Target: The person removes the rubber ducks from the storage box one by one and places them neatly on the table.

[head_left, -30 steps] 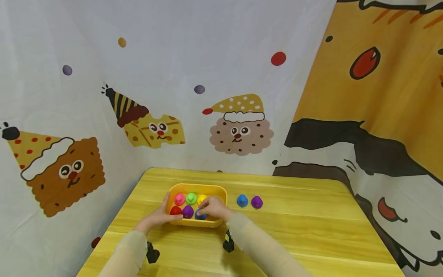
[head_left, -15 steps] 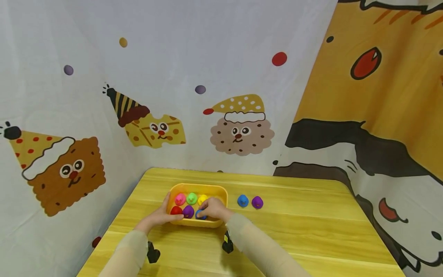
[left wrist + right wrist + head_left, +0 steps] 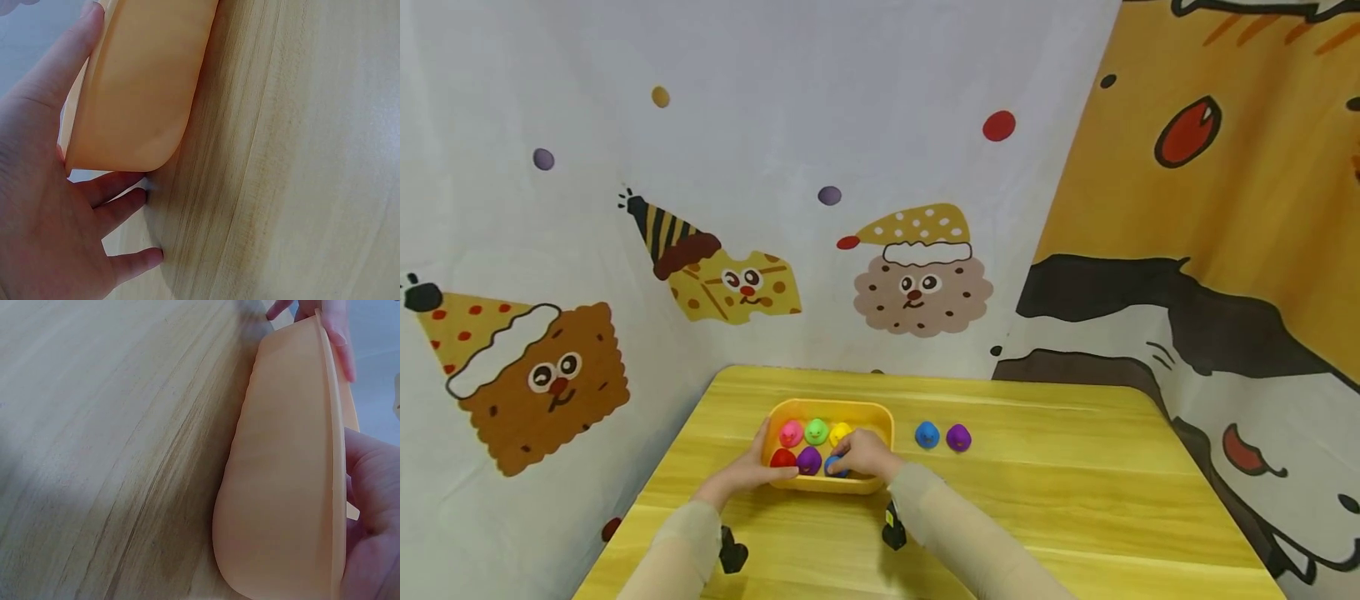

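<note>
A yellow tray (image 3: pixel 859 486) holds several toy ducks: pink (image 3: pixel 791 432), green (image 3: pixel 816 431), yellow (image 3: pixel 840 434), red (image 3: pixel 783 459), purple (image 3: pixel 808 460) and blue (image 3: pixel 834 467). My left hand (image 3: pixel 747 472) steadies the tray's left end, thumb over the front rim; in the left wrist view the fingers of that hand (image 3: pixel 56 206) spread round the tray's corner (image 3: pixel 134 125). Reaching over the rim, my right hand (image 3: pixel 868 454) pinches the blue duck. The tray wall (image 3: pixel 281 462) hides its fingertips in the right wrist view, where part of the hand (image 3: pixel 375 506) shows.
Right of the tray, a blue duck (image 3: pixel 927 434) and a purple duck (image 3: pixel 958 437) sit side by side on the wooden table (image 3: pixel 1075 483). Behind the table hangs a white cloth (image 3: pixel 760 125) printed with cartoon figures.
The head view has shifted slightly. Both hands keep their places at the tray, and the ducks stay where they were.
</note>
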Demonstrator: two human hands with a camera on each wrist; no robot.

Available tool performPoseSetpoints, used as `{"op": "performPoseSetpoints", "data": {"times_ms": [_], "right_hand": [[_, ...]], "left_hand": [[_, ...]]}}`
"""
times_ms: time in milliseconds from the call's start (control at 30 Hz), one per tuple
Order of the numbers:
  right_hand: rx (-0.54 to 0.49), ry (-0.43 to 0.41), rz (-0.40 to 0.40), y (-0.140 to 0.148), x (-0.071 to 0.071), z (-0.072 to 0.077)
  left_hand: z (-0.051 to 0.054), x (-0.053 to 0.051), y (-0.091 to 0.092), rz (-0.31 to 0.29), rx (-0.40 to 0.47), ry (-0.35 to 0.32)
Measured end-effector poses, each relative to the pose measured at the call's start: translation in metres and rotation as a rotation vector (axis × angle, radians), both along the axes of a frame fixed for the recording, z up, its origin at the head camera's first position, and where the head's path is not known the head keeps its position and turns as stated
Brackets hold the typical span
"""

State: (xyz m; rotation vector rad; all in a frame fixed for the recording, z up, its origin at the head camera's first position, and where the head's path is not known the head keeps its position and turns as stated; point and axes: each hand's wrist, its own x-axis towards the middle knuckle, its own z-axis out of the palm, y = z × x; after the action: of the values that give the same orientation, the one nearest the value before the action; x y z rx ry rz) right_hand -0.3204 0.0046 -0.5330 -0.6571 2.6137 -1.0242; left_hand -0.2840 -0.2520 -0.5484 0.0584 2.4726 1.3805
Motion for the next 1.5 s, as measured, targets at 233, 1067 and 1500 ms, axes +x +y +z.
{"op": "performPoseSetpoints", "data": {"times_ms": [233, 1067, 1500], "right_hand": [[-0.004, 0.010, 0.001, 0.002, -0.001, -0.001], [-0.163, -0.025, -0.008, 0.005, 0.002, 0.019], [-0.175, -0.046, 0.008, 0.017, -0.007, 0.029]], "left_hand": [[0.006, 0.005, 0.005, -0.015, 0.008, 0.019], [0.023, 0.016, 0.011, -0.011, 0.005, -0.012], [-0.001, 0.002, -0.001, 0.003, 0.008, -0.032]]}}
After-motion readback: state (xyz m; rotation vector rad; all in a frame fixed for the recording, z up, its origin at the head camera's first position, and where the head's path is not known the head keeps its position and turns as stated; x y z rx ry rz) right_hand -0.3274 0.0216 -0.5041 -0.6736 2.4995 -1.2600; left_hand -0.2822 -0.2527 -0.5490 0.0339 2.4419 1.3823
